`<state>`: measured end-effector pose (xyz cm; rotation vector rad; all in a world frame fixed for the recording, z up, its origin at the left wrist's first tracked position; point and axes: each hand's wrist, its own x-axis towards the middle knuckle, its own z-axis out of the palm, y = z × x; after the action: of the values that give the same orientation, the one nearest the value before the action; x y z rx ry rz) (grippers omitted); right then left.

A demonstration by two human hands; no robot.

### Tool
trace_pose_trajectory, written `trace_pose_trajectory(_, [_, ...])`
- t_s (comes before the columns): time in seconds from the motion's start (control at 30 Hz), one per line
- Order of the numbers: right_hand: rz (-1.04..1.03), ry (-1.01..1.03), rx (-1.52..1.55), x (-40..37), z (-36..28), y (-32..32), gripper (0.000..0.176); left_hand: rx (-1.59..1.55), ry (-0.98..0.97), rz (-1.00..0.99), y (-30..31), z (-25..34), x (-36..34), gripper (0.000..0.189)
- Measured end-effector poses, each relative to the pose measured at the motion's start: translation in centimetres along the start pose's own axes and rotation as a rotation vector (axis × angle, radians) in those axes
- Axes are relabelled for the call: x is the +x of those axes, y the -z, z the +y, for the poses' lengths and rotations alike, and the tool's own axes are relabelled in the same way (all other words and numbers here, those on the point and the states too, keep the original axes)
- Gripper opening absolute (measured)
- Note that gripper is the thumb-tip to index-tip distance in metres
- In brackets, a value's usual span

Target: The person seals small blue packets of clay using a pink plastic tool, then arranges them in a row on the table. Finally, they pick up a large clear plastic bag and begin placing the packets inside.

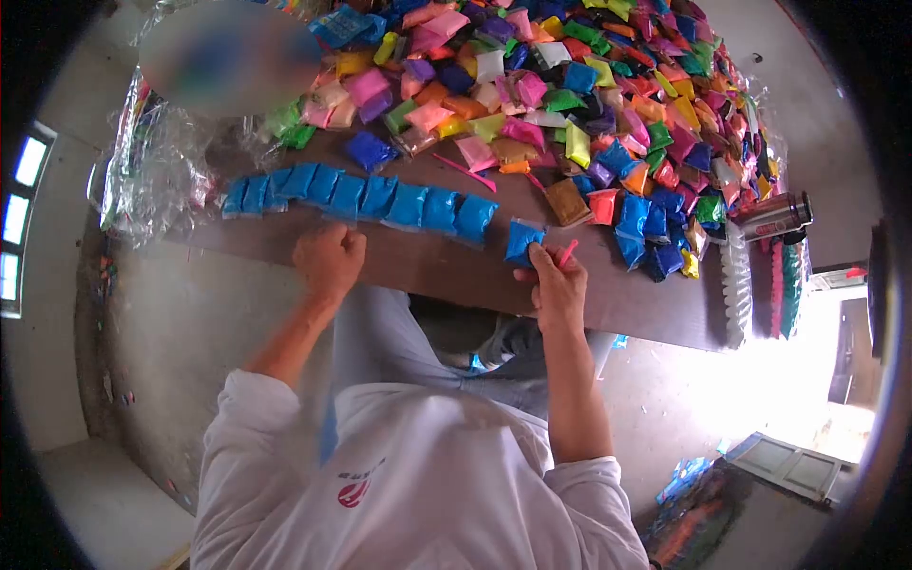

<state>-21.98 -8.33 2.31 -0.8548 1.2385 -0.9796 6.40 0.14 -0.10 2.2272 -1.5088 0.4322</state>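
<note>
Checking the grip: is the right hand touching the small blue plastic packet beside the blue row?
Touching. In the head view, fingers of the right hand overlap the lower edge of the small blue plastic packet.

Small blue packet [523, 241] is a puffy square sachet, pinched at its lower edge in the right hand [559, 290] along with a thin pink stick [567, 253]. It sits just off the right end of the row of blue packets [380, 198], which lie overlapping along the brown table [427, 266].
</note>
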Motion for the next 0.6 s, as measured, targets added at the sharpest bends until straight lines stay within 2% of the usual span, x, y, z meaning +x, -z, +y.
trace_pose_trajectory(0.2, [-0.003, 0.034, -0.038, 0.01, -0.06, -0.41, 0.016, -0.088, -0.037, 0.042, -0.08, -0.02, 0.01, 0.016])
trace_pose_trajectory(0.4, [0.015, 0.054, -0.053, 0.36, 0.24, -0.73, 0.014, -0.051, 0.022, -0.024, -0.01, -0.03, 0.05, 0.016])
trace_pose_trajectory(0.6, [0.022, 0.050, -0.104, 0.21, 0.08, -0.81, 0.014, -0.146, -0.048, 0.021, -0.53, -0.46, 0.04, 0.014])
